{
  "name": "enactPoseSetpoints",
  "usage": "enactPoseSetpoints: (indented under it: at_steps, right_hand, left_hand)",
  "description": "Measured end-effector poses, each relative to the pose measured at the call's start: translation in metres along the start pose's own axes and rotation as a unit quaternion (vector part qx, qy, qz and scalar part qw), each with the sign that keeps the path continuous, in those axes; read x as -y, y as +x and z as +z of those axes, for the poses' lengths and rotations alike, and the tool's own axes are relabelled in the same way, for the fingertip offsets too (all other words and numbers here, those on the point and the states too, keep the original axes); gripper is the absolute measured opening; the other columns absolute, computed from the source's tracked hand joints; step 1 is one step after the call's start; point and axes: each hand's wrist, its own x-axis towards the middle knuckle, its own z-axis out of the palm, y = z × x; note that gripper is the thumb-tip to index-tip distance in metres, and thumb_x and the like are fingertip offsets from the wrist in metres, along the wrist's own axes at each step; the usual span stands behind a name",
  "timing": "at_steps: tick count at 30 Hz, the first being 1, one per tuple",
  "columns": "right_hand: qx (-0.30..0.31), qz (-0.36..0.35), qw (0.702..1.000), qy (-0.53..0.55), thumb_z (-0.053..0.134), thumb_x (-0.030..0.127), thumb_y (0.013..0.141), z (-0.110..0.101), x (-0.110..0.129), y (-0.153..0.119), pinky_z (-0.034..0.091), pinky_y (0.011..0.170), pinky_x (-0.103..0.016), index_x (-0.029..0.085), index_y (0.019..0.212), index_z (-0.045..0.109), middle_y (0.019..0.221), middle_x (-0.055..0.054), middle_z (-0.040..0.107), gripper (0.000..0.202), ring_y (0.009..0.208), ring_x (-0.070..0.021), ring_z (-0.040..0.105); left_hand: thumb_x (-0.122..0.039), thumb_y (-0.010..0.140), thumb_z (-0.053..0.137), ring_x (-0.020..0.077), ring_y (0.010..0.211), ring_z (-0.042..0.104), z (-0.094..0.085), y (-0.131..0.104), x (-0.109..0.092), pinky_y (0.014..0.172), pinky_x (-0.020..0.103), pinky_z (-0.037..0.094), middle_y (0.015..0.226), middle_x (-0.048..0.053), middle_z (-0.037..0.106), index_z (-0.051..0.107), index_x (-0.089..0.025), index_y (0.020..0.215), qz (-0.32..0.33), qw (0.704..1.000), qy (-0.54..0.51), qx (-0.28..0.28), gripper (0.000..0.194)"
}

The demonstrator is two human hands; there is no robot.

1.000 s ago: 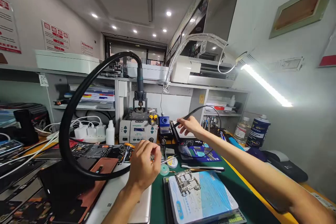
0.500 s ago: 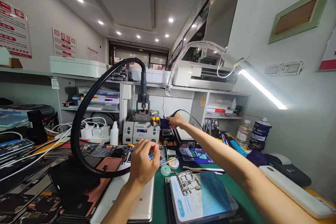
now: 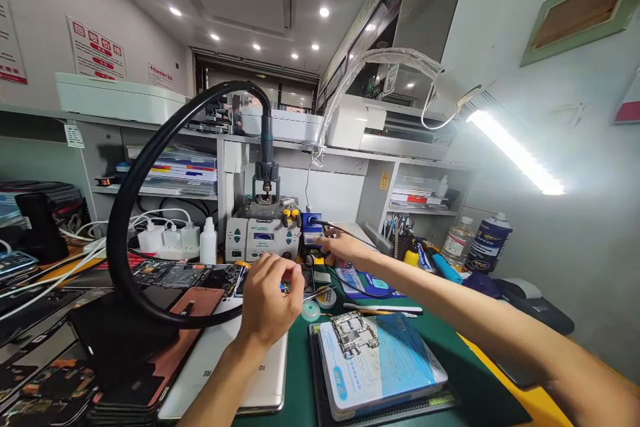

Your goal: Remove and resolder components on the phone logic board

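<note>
Over the silver tablet (image 3: 273,380), my left hand (image 3: 273,297) is raised with its fingers curled toward the thumb; anything between the fingertips is hidden. Thin metal tweezers (image 3: 320,293) show just right of it, and contact with the hand is unclear. My right hand (image 3: 345,247) reaches to the front of the small blue station (image 3: 312,219), fingers drawn together near its lower right side; what they hold, if anything, cannot be made out. A black cable passes by that hand. A bare circuit board (image 3: 354,333) lies on a blue and white box (image 3: 400,360).
A black hose (image 3: 117,227) arches over the left side, beside the grey rework station (image 3: 263,238). Phone parts and stacked panels cover the left. A white bottle (image 3: 208,241) stands behind. At right are a spray can (image 3: 487,243), a clear bottle (image 3: 457,240) and a bright lamp (image 3: 517,152).
My right hand has moved from the top of the blue station down to its front, uncovering the top. My left hand keeps its curled shape. The view has shifted and tilted slightly down.
</note>
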Motion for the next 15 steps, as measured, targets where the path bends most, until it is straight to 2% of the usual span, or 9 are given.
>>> enactPoseSetpoints:
  at_steps: [2,5,8,11,13,15]
  right_hand:
    - [0.043,-0.004,0.999,0.0,0.062,0.032,0.098,-0.005,-0.003,-0.022,0.059,0.082,-0.043,0.017,0.125,0.061,0.122,-0.009,0.066,0.031,0.098,-0.0234,0.069]
    - [0.11,0.002,0.994,-0.01,0.063,0.03,0.097,-0.032,-0.005,-0.052,0.06,0.081,-0.041,0.018,0.12,0.065,0.12,-0.008,0.068,0.025,0.096,-0.022,0.069]
    - [0.098,-0.003,0.995,-0.014,0.064,0.03,0.097,-0.071,-0.002,-0.055,0.06,0.079,-0.041,0.016,0.121,0.063,0.119,-0.009,0.068,0.029,0.095,-0.0223,0.07]
    - [0.024,-0.01,0.999,-0.02,0.062,0.031,0.098,-0.093,0.004,-0.019,0.059,0.081,-0.042,0.017,0.124,0.062,0.122,-0.01,0.066,0.03,0.098,-0.023,0.069]
    - [-0.003,0.004,1.0,-0.03,0.062,0.03,0.098,-0.094,0.008,0.017,0.059,0.082,-0.043,0.017,0.124,0.062,0.123,-0.009,0.066,0.029,0.099,-0.0232,0.069]
    - [-0.002,0.02,0.999,-0.04,0.063,0.029,0.097,-0.086,0.012,0.053,0.059,0.083,-0.043,0.017,0.124,0.062,0.123,-0.009,0.066,0.029,0.1,-0.0235,0.069]
  left_hand:
    - [-0.038,0.095,0.058,0.0139,0.087,0.064,-0.001,0.0,0.0,0.079,0.034,0.056,0.102,0.005,0.066,0.062,-0.015,0.108,-0.001,1.0,0.001,-0.006,0.027]
    - [-0.038,0.095,0.058,0.0137,0.086,0.063,-0.003,0.001,-0.001,0.079,0.034,0.056,0.101,0.004,0.066,0.063,-0.015,0.105,-0.003,1.0,0.002,-0.017,0.026]
    - [-0.038,0.095,0.058,0.0132,0.084,0.063,-0.003,0.0,-0.004,0.078,0.033,0.055,0.097,0.004,0.065,0.063,-0.015,0.103,-0.003,1.0,-0.001,-0.025,0.025]
    - [-0.038,0.095,0.058,0.0124,0.081,0.062,-0.003,-0.001,-0.006,0.076,0.032,0.055,0.094,0.003,0.065,0.063,-0.015,0.1,0.0,1.0,-0.005,-0.024,0.024]
    - [-0.038,0.095,0.058,0.0119,0.079,0.061,-0.002,-0.001,-0.006,0.074,0.031,0.054,0.091,0.002,0.064,0.062,-0.015,0.097,0.001,1.0,-0.004,-0.023,0.024]
    - [-0.037,0.095,0.057,0.0113,0.077,0.06,-0.002,-0.001,-0.006,0.073,0.03,0.054,0.088,0.001,0.063,0.062,-0.015,0.094,0.002,1.0,0.001,-0.019,0.023]
